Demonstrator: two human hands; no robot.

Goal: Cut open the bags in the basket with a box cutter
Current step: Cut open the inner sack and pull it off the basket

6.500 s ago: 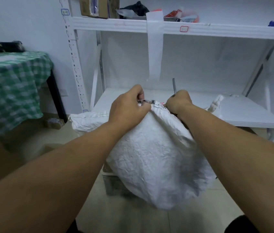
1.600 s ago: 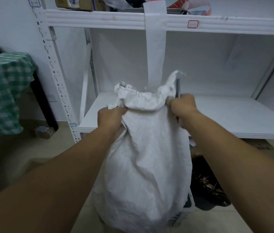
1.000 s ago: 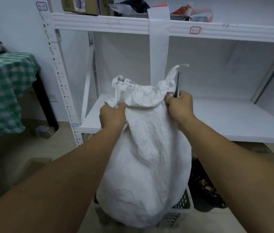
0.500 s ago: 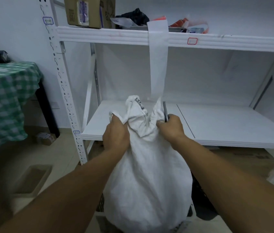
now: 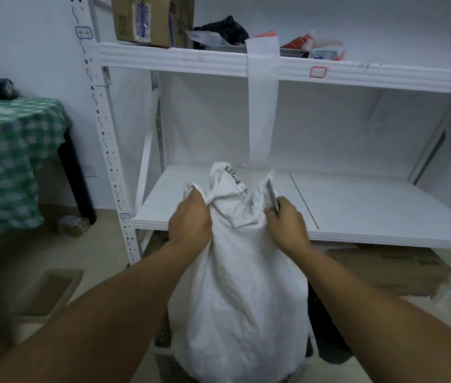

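White bag (image 5: pixel 243 286) at lower centre of frame, standing upright, long axis vertical, bottom sitting in the dark basket (image 5: pixel 163 335) at the bottom edge. Bag neck bunched at mid-frame, in front of the lower shelf (image 5: pixel 370 214).

Left hand (image 5: pixel 189 222) just left of the neck, fingers curled tight around a fistful of the bag's top edge. Right hand (image 5: pixel 288 225) just right of the neck, fingers closed on bag fabric and on the box cutter (image 5: pixel 271 196) together. The cutter sticks up and slightly left out of the fist, lying against the right ear of the bunched top. Can't tell whether the blade is out; too small and partly hidden by fabric.

Key relation: the mouth of the bag, with its printed seam strip (image 5: pixel 235 179), rises between the two hands, above both fists. The cutter tip sits beside the right flap, nearer to it than to the seam strip. Right hand is the cutting hand and already touches the fabric; left hand is the anchor on the opposite side.

Judgement: the bag looks set in the basket and gripped, top partly open or loosened. The next move likely needs the left hand to pull the top taut leftward so the cutter can run across the neck, blade travelling away from the left fingers. Risk: slack fabric snagging, blade close to left knuckles.
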